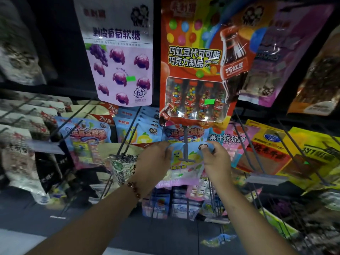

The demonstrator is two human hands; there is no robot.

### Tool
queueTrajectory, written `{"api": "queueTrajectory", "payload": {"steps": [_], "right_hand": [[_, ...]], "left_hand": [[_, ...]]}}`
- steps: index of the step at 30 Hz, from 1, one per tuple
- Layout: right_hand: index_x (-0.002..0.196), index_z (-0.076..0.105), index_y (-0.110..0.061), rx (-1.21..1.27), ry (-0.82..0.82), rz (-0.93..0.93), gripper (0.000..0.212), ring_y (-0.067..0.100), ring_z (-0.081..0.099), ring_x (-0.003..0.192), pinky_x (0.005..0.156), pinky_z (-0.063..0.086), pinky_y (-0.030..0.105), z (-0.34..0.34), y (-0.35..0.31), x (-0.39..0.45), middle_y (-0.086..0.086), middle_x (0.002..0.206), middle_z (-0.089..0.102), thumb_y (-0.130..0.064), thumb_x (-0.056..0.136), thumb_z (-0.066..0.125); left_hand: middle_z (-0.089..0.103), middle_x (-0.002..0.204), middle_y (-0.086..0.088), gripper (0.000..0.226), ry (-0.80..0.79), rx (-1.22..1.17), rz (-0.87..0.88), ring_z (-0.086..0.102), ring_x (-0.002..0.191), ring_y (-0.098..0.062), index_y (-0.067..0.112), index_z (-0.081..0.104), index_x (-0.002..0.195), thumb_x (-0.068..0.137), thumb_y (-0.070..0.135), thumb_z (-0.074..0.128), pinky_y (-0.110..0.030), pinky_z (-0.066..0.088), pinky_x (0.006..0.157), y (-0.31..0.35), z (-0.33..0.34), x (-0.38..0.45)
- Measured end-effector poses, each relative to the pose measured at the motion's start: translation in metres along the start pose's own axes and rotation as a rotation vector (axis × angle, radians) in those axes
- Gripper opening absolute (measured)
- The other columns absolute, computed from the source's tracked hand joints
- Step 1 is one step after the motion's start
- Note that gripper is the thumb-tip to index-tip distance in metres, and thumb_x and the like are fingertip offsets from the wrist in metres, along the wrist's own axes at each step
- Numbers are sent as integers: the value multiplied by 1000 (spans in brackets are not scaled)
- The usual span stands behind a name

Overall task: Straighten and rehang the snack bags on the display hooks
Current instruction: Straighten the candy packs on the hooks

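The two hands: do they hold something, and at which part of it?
Yes. Both hold one light blue snack bag by its top edge: the left hand at the upper left corner, the right hand at the upper right corner, at a display hook.

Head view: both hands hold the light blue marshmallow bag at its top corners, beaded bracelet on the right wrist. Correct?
Not quite. The head view shows the beaded bracelet on the left wrist. The rest holds: the left hand and right hand grip the light blue marshmallow bag at its top corners.
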State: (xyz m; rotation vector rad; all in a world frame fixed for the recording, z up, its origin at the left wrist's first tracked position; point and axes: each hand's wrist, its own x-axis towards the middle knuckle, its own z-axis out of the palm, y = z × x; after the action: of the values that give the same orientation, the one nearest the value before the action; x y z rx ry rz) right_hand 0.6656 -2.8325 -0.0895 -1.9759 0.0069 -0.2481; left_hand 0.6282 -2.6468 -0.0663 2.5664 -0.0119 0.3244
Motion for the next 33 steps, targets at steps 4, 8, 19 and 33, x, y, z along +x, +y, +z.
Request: {"api": "queueTrajectory", "payload": {"steps": [4,8,19,33], "right_hand": [[115,60,-22,-54,10,-71,21,20,64,92,77,52,37,-1,-3,-5,0,105,64,-33,99,52],[139,41,-22,-27,-16,-48,42,-2,67,68,57,46,10,-5,-11,-15,-6,132,50,-24,99,54],[151,-12,-38,-338,-180,-200,95,11,-9,150,121,10,38,8,21,-116,-12,162,-13,-28,92,62],[154,3,-36,-451,-513,-419,68,-6,-27,140,109,-10,12,67,-56,-136,-31,148,-30,-38,101,45]], "left_hand": [[60,120,-1,33,34,25,32,56,106,-22,24,51,134,103,30,41,-40,52,83,-6,-1,-7],[55,129,-3,55,6,31,24,60,98,-24,27,24,150,100,31,46,-36,52,72,-20,-5,-28],[30,156,7,63,-91,147,-159,51,126,-23,36,16,154,98,44,45,-41,49,93,-82,-11,-101],[14,162,-9,64,-10,251,-133,17,148,-32,29,25,152,96,42,53,-53,36,108,-129,-52,-107]]}}
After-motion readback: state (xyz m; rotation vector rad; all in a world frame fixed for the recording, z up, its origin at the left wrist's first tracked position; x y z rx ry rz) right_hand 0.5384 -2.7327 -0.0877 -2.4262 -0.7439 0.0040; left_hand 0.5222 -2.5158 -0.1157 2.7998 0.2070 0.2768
